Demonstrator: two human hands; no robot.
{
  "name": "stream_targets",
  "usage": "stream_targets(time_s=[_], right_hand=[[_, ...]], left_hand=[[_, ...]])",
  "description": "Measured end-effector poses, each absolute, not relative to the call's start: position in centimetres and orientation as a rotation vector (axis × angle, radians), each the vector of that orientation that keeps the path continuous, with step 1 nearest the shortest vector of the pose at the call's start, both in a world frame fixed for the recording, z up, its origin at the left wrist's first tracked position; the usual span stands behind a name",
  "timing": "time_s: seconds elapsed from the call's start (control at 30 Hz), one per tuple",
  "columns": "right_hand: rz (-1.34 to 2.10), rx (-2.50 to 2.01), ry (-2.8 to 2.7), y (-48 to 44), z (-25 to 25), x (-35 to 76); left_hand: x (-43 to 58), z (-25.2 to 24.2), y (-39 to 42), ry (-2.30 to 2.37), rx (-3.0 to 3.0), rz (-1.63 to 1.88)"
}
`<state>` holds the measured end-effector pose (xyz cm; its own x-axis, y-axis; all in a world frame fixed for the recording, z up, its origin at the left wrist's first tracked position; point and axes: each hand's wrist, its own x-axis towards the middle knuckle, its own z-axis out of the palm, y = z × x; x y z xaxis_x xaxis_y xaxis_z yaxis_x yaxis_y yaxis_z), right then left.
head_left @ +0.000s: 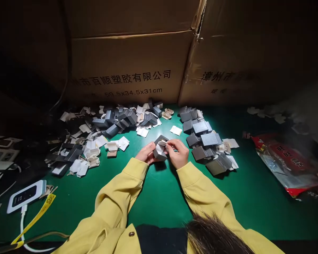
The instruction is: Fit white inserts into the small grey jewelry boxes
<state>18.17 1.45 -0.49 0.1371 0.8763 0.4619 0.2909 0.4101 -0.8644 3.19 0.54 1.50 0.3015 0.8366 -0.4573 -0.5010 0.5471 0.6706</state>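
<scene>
Over the middle of the green table, my left hand (146, 153) grips a small dark grey box (162, 155) from its left side. The box is open toward me, and pale card shows inside it. At its right edge, the fingers of my right hand (178, 153) pinch a white paper or card piece (161, 144) at the opening. A folded white slip (176, 130) lies just beyond the box. To the right is a pile of dark grey boxes (210, 139), and to the left a bigger heap of similar boxes (122, 120) mixed with white and brown card pieces.
Large brown cartons (127, 56) stand along the back of the green table (159, 197). A red and clear plastic bag (291, 162) lies at right. On the left are a white device with a screen (26, 195), its white cable (22, 222) and a power strip (4, 153).
</scene>
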Motion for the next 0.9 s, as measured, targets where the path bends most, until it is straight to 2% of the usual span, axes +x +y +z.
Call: stream_targets(time_s=[0.3, 0.47, 0.73, 0.9], right_hand=[[0.109, -1.312, -1.785, 1.6, -1.3, 18.6], [-0.032, -1.390, -2.054, 1.2, -1.7, 18.5], [0.006, -1.469, -2.162, 0.6, -1.9, 17.7], [0.045, -1.263, -2.111, 0.5, -1.7, 17.6]], left_hand=[[2.7, 0.2, 1.2, 0.885, 0.352, 0.914], [2.6, 0.4, 1.2, 0.886, 0.362, 0.933], [2.2, 0.1, 1.1, 0.812, 0.387, 0.921], [1.7, 0.8, 0.9, 0.762, 0.353, 0.926]])
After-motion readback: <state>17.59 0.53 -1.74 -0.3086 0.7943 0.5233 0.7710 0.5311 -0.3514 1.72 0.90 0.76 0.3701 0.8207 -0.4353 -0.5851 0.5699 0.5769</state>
